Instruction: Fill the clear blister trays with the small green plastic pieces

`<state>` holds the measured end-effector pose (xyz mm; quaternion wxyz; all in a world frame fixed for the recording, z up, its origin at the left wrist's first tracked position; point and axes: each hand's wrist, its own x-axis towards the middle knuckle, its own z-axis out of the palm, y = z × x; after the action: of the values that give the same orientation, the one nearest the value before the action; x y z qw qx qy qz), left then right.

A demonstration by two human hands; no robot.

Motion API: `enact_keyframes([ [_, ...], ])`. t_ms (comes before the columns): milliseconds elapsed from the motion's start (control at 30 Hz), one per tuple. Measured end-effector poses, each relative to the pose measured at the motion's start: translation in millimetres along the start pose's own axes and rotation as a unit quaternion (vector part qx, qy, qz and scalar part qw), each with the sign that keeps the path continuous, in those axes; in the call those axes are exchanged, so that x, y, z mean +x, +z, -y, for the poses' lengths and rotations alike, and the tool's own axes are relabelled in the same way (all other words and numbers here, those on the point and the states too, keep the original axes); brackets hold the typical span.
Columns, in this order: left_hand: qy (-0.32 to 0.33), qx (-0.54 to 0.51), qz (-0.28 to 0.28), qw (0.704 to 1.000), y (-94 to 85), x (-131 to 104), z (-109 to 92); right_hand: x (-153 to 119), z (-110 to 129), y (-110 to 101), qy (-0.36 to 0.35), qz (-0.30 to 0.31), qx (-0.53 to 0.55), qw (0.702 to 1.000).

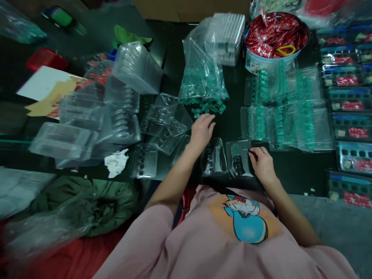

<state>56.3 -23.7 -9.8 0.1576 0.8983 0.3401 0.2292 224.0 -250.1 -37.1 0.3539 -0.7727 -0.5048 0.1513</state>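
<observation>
My left hand (pixel 202 131) reaches over the dark table, fingers stretched and slightly apart. Just beyond its fingertips lie small translucent green pieces (pixel 207 107), spilling from the mouth of a clear plastic bag (pixel 202 73). My right hand (pixel 262 162) is closed at the right edge of a clear plastic tray (pixel 240 159), its thumb and fingers pinching that edge. One or more green pieces seem to sit in the tray's upper part. Another clear tray (pixel 214 157) lies beside it, partly behind my left forearm.
Loose clear trays (pixel 165 120) and stacked ones (pixel 99 120) spread leftward. Trays with green pieces (pixel 287 112) stand right, beside filled packs (pixel 348 104). A round tin (pixel 260 64) holds red packets (pixel 276 33) and yellow-handled scissors (pixel 286 50). Crumpled tissue (pixel 116 162) lies near the front edge.
</observation>
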Motion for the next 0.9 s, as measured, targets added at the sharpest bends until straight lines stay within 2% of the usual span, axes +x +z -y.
enact_keyframes([
  [100,-0.057,0.040,0.040,0.997,5.8,26.7,30.0,-1.5,2.3,-2.8,-0.006,-0.003,0.002,1.000],
  [167,-0.068,0.055,0.063,0.994,12.6,33.1,41.5,-2.5,2.8,-5.6,-0.012,-0.005,0.000,1.000],
  [333,-0.081,0.039,0.049,0.995,14.9,26.4,47.3,-3.6,2.7,-13.8,-0.018,-0.015,0.009,1.000],
  [400,-0.091,-0.015,0.031,0.995,10.3,20.2,39.0,-2.8,6.5,-16.5,-0.018,-0.018,0.033,0.999],
  [500,-0.116,-0.184,0.012,0.976,4.1,5.0,10.3,1.0,18.7,-19.1,-0.005,-0.020,0.121,0.992],
  [600,-0.127,-0.380,0.064,0.914,2.7,-17.3,-29.4,7.9,33.1,-18.8,0.039,-0.016,0.244,0.969],
  [667,-0.137,-0.460,0.100,0.872,4.6,-32.3,-52.2,12.8,39.8,-17.6,0.066,0.003,0.321,0.945],
  [733,-0.153,-0.507,0.127,0.839,8.1,-44.0,-67.5,15.9,42.6,-16.3,0.077,0.031,0.377,0.923],
  [800,-0.165,-0.527,0.145,0.821,12.2,-51.5,-75.3,16.1,42.0,-15.0,0.085,0.050,0.405,0.909],
  [900,-0.160,-0.517,0.153,0.827,16.4,-55.9,-79.2,12.2,38.1,-11.7,0.110,0.053,0.424,0.897],
])
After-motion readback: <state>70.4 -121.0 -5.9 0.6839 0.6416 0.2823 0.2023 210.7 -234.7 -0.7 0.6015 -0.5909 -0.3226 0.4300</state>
